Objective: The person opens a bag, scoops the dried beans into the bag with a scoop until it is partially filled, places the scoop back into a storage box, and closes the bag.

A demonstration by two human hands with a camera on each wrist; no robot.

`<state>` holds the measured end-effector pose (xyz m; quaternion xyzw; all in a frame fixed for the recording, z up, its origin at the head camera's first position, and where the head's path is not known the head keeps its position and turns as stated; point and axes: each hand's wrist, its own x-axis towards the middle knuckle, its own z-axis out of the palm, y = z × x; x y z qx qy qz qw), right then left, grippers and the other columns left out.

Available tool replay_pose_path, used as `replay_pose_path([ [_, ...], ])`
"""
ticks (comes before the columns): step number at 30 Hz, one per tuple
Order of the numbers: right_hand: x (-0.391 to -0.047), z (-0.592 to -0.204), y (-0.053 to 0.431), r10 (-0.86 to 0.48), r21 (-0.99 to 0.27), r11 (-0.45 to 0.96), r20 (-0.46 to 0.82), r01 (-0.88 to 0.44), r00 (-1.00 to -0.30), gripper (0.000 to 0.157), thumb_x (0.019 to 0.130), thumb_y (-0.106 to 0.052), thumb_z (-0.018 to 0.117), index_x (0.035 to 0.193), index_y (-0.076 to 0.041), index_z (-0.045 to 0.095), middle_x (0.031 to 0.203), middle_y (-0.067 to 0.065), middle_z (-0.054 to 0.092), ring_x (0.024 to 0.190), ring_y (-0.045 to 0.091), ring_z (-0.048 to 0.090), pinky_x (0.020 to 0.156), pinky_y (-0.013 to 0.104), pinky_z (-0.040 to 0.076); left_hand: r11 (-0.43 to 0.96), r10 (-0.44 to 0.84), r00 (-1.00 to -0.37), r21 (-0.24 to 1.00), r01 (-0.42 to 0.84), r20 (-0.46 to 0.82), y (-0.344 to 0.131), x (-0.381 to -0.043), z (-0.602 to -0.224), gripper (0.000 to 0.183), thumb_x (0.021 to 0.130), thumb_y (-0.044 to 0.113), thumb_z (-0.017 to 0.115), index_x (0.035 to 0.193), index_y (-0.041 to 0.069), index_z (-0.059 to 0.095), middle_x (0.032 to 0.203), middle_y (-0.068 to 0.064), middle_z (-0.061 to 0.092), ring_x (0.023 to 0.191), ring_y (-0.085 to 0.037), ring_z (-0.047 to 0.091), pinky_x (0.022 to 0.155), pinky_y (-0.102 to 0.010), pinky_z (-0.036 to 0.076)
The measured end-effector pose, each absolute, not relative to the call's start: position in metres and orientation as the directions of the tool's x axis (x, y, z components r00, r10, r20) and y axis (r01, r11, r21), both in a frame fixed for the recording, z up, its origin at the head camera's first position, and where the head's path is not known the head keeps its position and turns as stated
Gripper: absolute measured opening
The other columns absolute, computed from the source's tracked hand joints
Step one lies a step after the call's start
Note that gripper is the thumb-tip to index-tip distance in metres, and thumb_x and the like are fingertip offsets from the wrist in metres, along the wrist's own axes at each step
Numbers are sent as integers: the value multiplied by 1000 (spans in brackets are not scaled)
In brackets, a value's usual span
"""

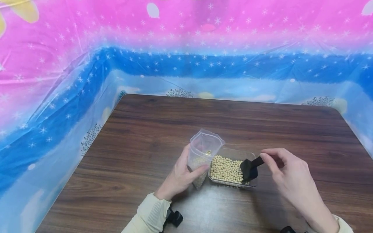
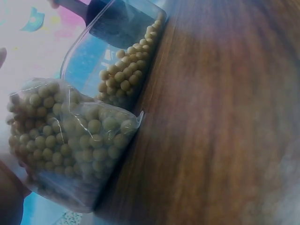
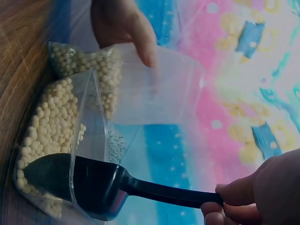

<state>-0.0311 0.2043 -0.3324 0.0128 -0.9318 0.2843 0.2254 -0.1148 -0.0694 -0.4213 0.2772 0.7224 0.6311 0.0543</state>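
A clear plastic container [image 1: 233, 185] stands on the table, partly filled with round, pale beige beans [image 1: 225, 168] that look like soybeans. My right hand [image 1: 294, 174] pinches the handle end of a black scoop [image 3: 98, 185], whose blade dips into the beans at the container's right side. To the left, my left hand [image 1: 182, 173] grips a clear plastic bag [image 1: 204, 142] with its mouth spread wide. Similar beans [image 2: 61, 136] fill the bag's lower part. The bag stands beside the container, its bottom close to the tabletop.
The dark wooden table [image 1: 140, 136] has rounded far corners. Behind and to the left of it hangs a pink and blue cloth [image 1: 186, 64] with snowflake prints. A black wrist device [image 1: 175, 217] sits at the left cuff.
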Motion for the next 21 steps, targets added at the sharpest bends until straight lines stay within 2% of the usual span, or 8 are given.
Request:
replay_pose_path([
  [2, -30, -331, 210, 130, -559, 823, 360, -102, -924, 17, 95, -27, 65, 105, -15, 71, 82, -3, 68, 57, 8, 45, 53, 19, 34, 55, 466, -844, 943, 328, 266, -69, -115, -421, 75, 87, 20, 74, 147, 26, 31, 127, -2, 54, 108, -18, 56, 90, -40, 52],
  [10, -30, -331, 221, 124, -684, 729, 109, 16, -986, 29, 97, -39, 58, 113, -18, 69, 96, -2, 71, 83, 5, 63, 67, 20, 44, 63, 459, -852, 947, 314, 252, -69, -114, -421, 75, 87, 22, 74, 148, 28, 30, 126, -2, 54, 107, -18, 56, 89, -41, 51],
  [15, -30, -338, 220, 106, -751, 659, 35, 44, -994, 32, 97, -38, 60, 114, -12, 68, 96, 2, 71, 83, 7, 65, 69, 20, 48, 65, 462, -854, 951, 303, 240, -69, -114, -422, 75, 87, 23, 74, 148, 29, 30, 125, -1, 54, 107, -18, 56, 89, -41, 52],
  [21, -33, -350, 224, 62, -823, 566, -22, 54, -998, 31, 96, -32, 62, 113, -7, 67, 88, 7, 70, 78, 14, 65, 68, 24, 51, 52, 470, -845, 948, 313, 253, -69, -114, -422, 75, 87, 21, 74, 147, 28, 30, 124, -2, 54, 106, -19, 56, 88, -40, 52],
])
